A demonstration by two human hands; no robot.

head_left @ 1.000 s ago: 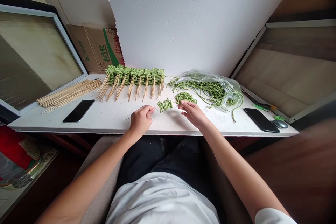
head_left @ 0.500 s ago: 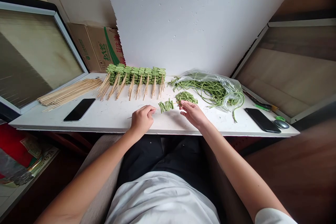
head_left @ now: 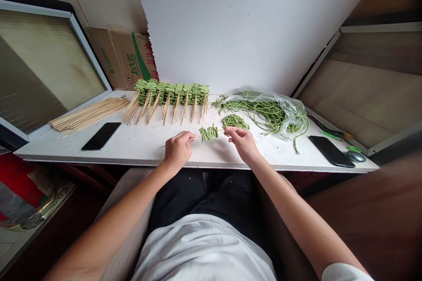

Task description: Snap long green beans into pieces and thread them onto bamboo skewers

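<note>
My left hand is closed in a pinch on one end of a bamboo skewer, held low over the table. Several short pieces of green bean sit side by side along its middle. At the other end, the fingertips of my right hand are pinched together on the skewer; whether a bean piece is also between them is hidden. Just behind my right hand lies a pile of cut bean pieces.
Stacked bean skewers line the back of the white table. Loose skewers and a phone lie left. Right are long beans in a plastic bag, another phone and a grey mouse-like object.
My right fingers have shifted slightly, and more bare skewer shows beside the bean pieces. The left hand keeps its pinch. The whole view has moved a little.
</note>
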